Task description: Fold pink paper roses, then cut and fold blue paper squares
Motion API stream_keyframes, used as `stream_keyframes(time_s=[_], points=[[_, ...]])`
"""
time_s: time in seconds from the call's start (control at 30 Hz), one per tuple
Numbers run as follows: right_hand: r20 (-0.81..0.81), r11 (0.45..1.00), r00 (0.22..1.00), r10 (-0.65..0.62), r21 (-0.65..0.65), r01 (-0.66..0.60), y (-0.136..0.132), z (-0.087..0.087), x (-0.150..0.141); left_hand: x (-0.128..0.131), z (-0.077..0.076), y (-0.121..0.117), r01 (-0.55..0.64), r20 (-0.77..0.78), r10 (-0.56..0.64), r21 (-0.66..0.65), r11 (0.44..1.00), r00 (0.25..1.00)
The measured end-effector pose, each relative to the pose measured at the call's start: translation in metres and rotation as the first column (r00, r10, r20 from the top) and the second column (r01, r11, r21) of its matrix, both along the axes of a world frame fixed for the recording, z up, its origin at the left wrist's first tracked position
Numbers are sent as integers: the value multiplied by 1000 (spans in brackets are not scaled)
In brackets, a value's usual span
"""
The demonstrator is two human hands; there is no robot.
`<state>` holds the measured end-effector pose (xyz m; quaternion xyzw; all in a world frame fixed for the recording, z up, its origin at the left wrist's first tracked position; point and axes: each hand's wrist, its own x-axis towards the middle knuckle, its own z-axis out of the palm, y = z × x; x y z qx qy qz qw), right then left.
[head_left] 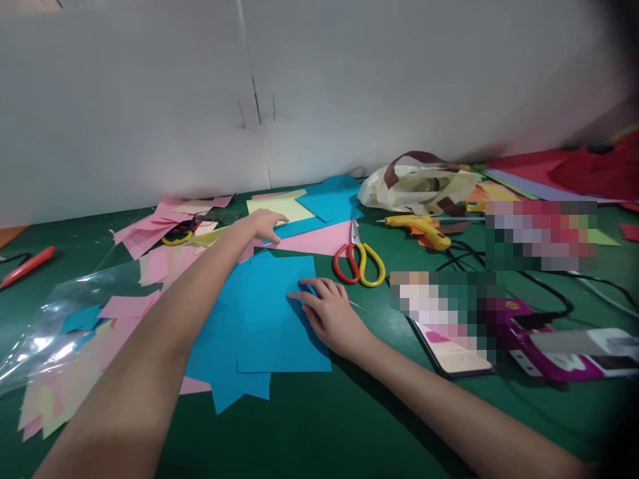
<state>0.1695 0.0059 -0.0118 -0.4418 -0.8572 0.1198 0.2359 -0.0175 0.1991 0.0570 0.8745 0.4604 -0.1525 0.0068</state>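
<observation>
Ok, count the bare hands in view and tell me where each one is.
2: the left hand reaches to the blue strip near the back, and the right hand is over the right edge of the front blue sheet. Neither is hidden.

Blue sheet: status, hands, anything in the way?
Left hand open by far papers, contact unclear. Right hand over right edge of blue sheet. Scissors beyond, off it.
</observation>
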Motion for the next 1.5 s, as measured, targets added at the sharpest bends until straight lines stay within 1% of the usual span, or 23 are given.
stream_keyframes(time_s=[0.13,0.27,0.33,0.5,0.6,0.7,0.9,1.0,1.1,1.2,1.33,1.43,1.5], points=[[9,1000,1000,0,-4,0,0,1,0,5,-6,1,16,-7,-15,27,1000,1000],[2,1000,1000,5,-10,-5,0,1,0,6,-13,-1,-22,20,21,73,997,1000],[0,1000,1000,5,-9,-5,0,1,0,4,-12,0,-45,50,42,74,996,998],[5,1000,1000,-3,-12,3,0,0,0,-7,-7,10,-71,145,68,16,997,987],[4,1000,1000,-4,-9,4,1,1,0,-13,-10,16,-111,202,107,8,994,973],[5,1000,1000,0,-4,0,1,1,0,-18,-13,16,-161,268,150,18,987,952],[7,1000,1000,11,-12,-11,1,1,1,-23,-19,10,-270,419,204,103,957,885],[10,1000,1000,12,-15,-11,1,1,1,-22,-25,10,-313,450,214,156,937,867],[7,1000,1000,8,-12,-8,1,0,1,-18,-26,8,-331,446,211,211,920,870],[1,1000,1000,5,-6,-5,1,0,1,-14,-22,3,-280,404,155,271,921,901],[3,1000,1000,9,-7,-9,1,1,1,-9,-19,-7,-112,304,22,280,953,952],[2,1000,1000,13,1,-13,1,2,1,-6,-24,-14,-35,242,-29,252,967,970],[0,1000,1000,13,3,-13,1,1,1,-4,-29,-19,-30,220,-25,243,970,975]])
